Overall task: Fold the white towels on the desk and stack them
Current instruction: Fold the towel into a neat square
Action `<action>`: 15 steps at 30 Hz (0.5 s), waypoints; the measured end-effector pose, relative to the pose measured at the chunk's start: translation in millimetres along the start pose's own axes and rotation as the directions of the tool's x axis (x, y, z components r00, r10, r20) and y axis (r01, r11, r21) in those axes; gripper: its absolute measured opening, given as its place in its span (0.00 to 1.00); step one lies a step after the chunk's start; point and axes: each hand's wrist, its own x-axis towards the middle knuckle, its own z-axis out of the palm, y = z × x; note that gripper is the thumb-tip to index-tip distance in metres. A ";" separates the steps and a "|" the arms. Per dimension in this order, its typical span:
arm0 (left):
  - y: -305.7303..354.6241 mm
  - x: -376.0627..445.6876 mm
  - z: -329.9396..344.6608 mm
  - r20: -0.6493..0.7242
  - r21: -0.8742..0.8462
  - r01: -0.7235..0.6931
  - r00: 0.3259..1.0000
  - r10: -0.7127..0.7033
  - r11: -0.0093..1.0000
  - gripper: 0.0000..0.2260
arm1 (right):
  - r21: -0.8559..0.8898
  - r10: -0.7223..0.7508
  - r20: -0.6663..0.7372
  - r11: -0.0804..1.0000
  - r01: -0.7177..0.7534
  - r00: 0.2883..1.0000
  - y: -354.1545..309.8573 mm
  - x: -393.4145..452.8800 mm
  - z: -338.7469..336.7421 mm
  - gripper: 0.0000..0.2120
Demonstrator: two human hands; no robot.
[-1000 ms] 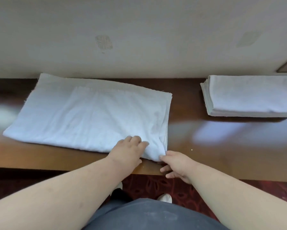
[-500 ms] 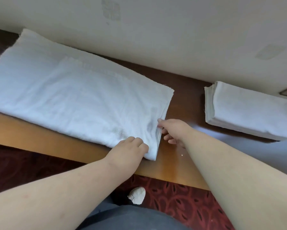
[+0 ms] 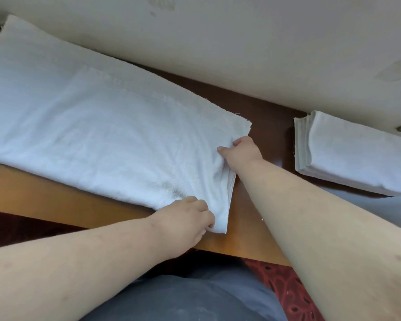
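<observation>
Big white towel [image 3: 97, 135] is lying flat on the wooden counter [image 3: 44, 195], long axis running left to right along the wall, short end facing the folded towel stack [image 3: 357, 158] sitting well apart at the right. Left hand [image 3: 185, 218] is pinching the near right corner, fingers curled on the cloth. Right hand [image 3: 241, 151] is gripping the right edge further back. Can't spot any tags or writing.

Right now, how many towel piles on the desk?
2. A big flat pile at left, its right edge gripped by the left hand and right hand. A small folded stack at right by the wall. Towels per pile can't be counted.
</observation>
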 end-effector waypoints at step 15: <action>57.6 54.9 13.9 -0.199 -0.137 0.606 0.758 -0.621 0.783 0.14 | 0.241 0.069 0.196 0.964 -0.116 0.978 8.7 15.8 -22.5 0.10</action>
